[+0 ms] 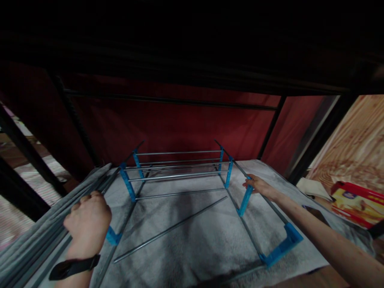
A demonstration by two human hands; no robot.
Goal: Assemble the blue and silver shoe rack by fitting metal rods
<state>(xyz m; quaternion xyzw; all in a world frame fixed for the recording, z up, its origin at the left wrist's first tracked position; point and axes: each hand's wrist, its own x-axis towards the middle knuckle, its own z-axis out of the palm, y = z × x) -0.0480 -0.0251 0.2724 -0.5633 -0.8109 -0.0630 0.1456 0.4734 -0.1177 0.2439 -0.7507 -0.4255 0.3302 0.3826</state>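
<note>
A rack frame of grey metal tubes [177,176] and blue plastic connectors [229,174] lies in front of me, with several crossbars at its far end. My left hand [88,214] is closed in a fist over the frame's left upper tube, beside a blue connector [113,236]; what its fingers grip is mostly hidden. On the right side, my right hand [256,185] pinches the top of a blue connector [246,200] where it meets the upper tube. One loose metal tube [171,229] lies slanted inside the frame, on the grey blanket [186,256].
Dark metal posts [321,136] and a low dark surface overhead surround the blanket. Behind hangs a red curtain [180,124]. A bundle of grey tubes or folded cloth runs along the left. A red and yellow box [357,204] and a dark phone-like object [316,215] are at right.
</note>
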